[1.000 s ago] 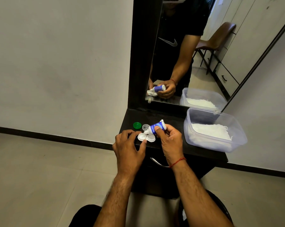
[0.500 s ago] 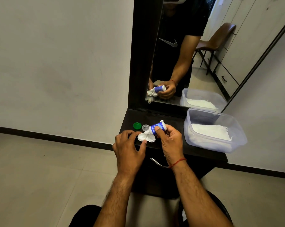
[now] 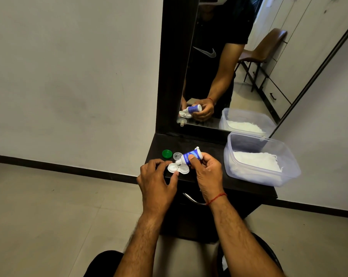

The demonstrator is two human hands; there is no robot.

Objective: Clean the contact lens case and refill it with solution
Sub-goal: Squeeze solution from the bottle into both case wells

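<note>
A white two-well contact lens case (image 3: 178, 168) lies open on the dark cabinet top (image 3: 209, 148). My left hand (image 3: 156, 180) pinches its left edge between thumb and forefinger. My right hand (image 3: 207, 172) grips a small blue-and-white solution bottle (image 3: 190, 156), tilted so its nozzle points down at the case's left well. A green cap (image 3: 167, 153) and a clear cap (image 3: 177, 155) lie on the top just behind the case.
A clear plastic tub (image 3: 289, 176) with white tissue inside stands on the right of the cabinet top. A dark-framed mirror (image 3: 219, 66) rises behind and reflects the hands. A metal drawer handle (image 3: 191, 198) curves below the front edge. Tiled floor lies to the left.
</note>
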